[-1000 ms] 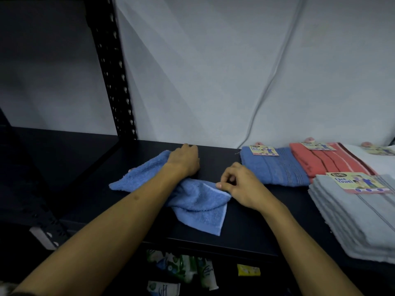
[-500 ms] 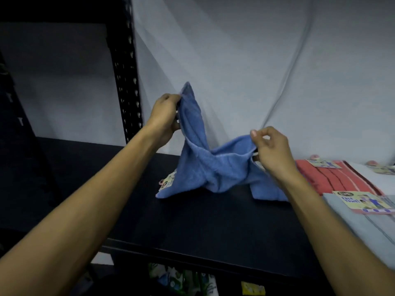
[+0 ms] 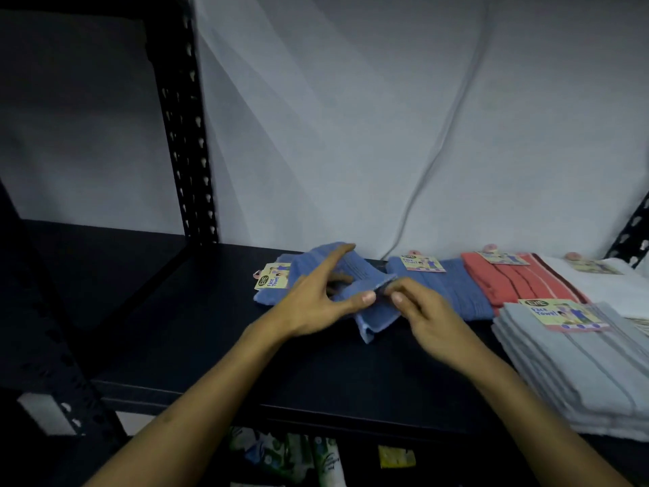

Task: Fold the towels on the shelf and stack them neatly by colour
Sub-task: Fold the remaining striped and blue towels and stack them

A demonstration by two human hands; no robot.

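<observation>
Fingers [image 3: 333, 260] spread, your left hand [image 3: 312, 304] pins the blue towel [image 3: 377, 314]; your right hand [image 3: 428, 314] pinches its edge for folding

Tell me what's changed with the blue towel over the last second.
The blue towel, held up half a second ago, is down on the shelf again. The left hand released it, fingers spread; the right hand pinches its edge. The folded stacks stayed put.

Black shelf [image 3: 210, 346]: loose blue towel [image 3: 377, 316]; folded blue towel [image 3: 456, 293], coral towel [image 3: 509, 286], white towel [image 3: 611, 286] at back; grey towel stack [image 3: 579, 374], front right.
</observation>
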